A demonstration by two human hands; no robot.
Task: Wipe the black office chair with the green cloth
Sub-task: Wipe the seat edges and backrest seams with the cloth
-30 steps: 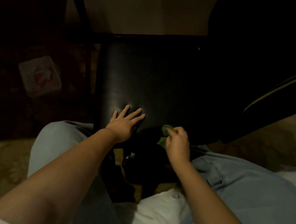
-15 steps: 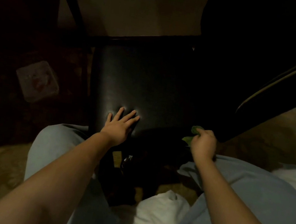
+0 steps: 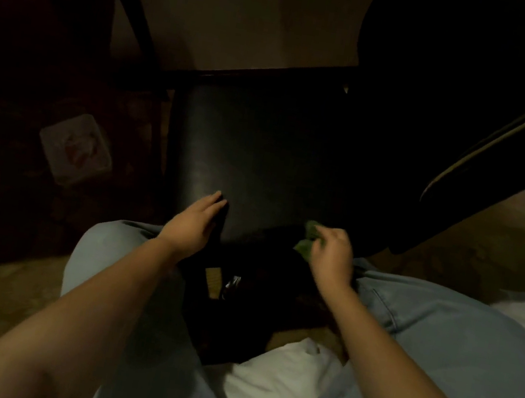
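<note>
At seat's front edge, right hand (image 3: 332, 256) grips green cloth (image 3: 307, 240)

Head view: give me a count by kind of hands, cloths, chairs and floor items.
hands: 2 (left hand, right hand)
green cloth: 1
black office chair: 1
clear plastic container on the floor: 1
Total: 5

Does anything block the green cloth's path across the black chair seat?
Nothing visible does. The right hand grips the green cloth at the near edge of the chair seat; only the left hand rests on it, farther left, apart from the cloth.
</note>
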